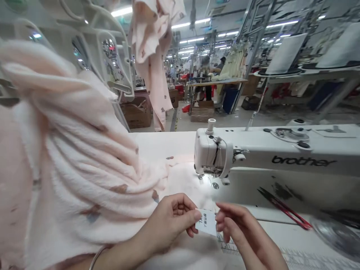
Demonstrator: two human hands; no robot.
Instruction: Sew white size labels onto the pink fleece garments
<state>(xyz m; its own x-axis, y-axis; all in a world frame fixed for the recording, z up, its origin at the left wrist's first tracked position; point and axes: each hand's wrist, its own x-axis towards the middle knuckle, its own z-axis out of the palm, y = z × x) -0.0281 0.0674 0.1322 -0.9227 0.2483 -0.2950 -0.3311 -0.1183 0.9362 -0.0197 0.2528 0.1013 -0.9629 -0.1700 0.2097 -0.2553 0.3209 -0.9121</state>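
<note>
A small white fabric label (207, 222) with dark printed characters is pinched between the thumb and fingers of my left hand (180, 217). At the label's right edge is my right hand (244, 232), its index finger stretched out and its thumb apart; whether its fingertips touch the label I cannot tell. Both hands are in front of the head of a white sewing machine (213, 153). Under and beside my left hand spreads a fluffy pale pink fabric (107, 187) with small brown and grey motifs, which reaches up to the needle area.
Red-handled thread snips (284, 208) lie on the machine bed at right, near a blurred clear round object (337, 232). A printed ruler scale (309, 257) runs along the front. Pink fabric (157, 75) hangs ahead; white thread cones (285, 54) stand at upper right.
</note>
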